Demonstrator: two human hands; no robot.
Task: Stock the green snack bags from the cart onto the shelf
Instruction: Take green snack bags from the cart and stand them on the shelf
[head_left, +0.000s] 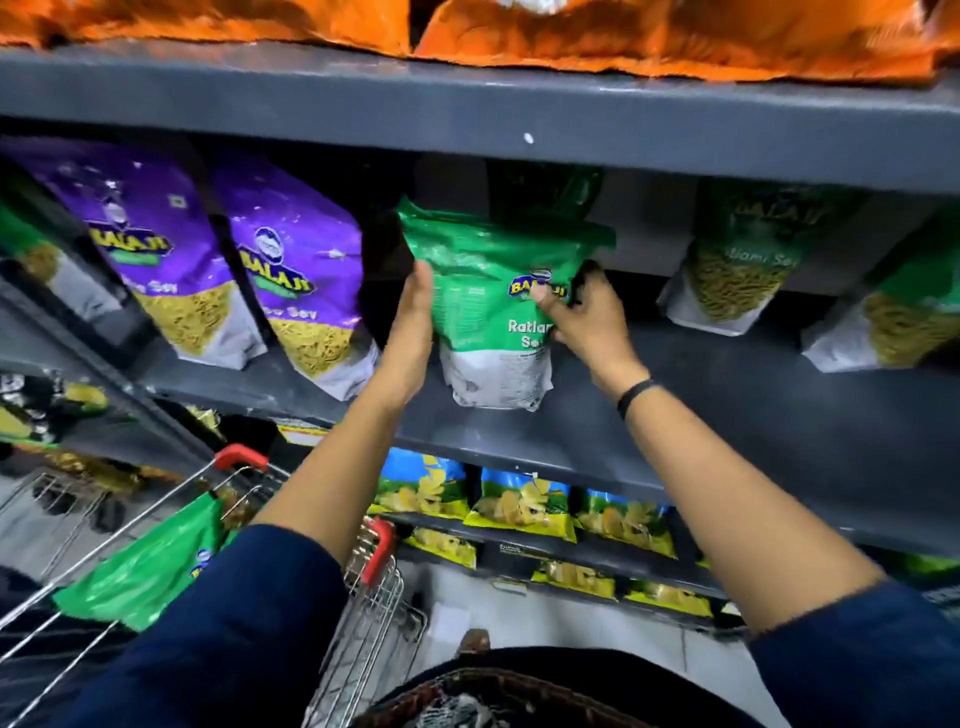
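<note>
A green snack bag (488, 291) stands upright on the grey shelf (727, 431), between purple bags and other green bags. My left hand (415, 312) presses flat against its left side. My right hand (587, 322) grips its right front, thumb over the logo. Another green snack bag (150, 561) lies in the wire cart (374, 613) at the lower left, partly hidden by my left sleeve. More green bags (743, 260) stand further right on the same shelf.
Two purple snack bags (296, 291) stand left of the held bag. Orange bags (623, 31) fill the shelf above. Yellow-and-blue chip bags (519, 504) sit on the lower shelves. The cart's red handle ends (241, 457) lie near my left arm.
</note>
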